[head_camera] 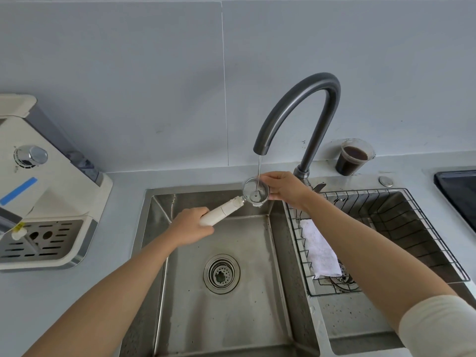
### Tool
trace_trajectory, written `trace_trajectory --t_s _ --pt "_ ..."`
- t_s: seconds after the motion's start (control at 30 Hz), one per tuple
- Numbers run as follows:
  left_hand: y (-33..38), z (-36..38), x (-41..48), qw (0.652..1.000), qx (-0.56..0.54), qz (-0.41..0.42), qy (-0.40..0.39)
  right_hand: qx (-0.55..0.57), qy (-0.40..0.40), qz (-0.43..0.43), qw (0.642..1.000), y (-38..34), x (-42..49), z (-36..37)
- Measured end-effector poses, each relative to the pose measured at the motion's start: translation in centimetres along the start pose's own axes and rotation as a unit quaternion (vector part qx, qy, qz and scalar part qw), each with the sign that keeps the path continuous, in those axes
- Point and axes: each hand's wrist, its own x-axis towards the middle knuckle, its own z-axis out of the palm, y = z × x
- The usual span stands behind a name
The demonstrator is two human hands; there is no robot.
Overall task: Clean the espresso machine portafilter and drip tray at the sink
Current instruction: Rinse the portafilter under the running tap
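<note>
The portafilter (251, 194), with a cream handle and a round metal basket, is held over the left sink basin (231, 318). My left hand (192, 226) grips the handle's end. My right hand (282, 190) holds the basket's right rim with thumb and fingers curled round it. A thin stream of water falls from the dark curved tap (298, 109) into the basket. The drip tray (38, 239), a slotted metal grille, sits in the base of the cream espresso machine (49, 181) on the counter at left.
A wire rack (401, 222) lies in the right basin with a white cloth (320, 249) draped over its left side. A plastic cup of dark liquid (353, 157) stands behind the sink. A dark hob edge (458, 191) shows at far right. The drain strainer (221, 273) sits mid-basin.
</note>
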Motion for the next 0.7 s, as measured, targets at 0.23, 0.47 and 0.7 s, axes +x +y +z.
trace_trajectory --t_s 0.23,0.47,0.7 --pt "-0.2 0.7 -0.4 0.995 -0.088 -0.017 -0.046 0.054 -0.032 0.036 0.997 0.4 -1.0 0.4" --pt "0.1 1.3 -0.5 0.979 -0.165 -0.023 -0.122 0.025 -0.014 0.074 0.997 -0.2 -1.4 0.0" --pt "0.6 2.5 0.4 0.973 -0.157 -0.021 -0.165 -0.004 0.014 0.086 0.996 -0.7 -1.9 0.0"
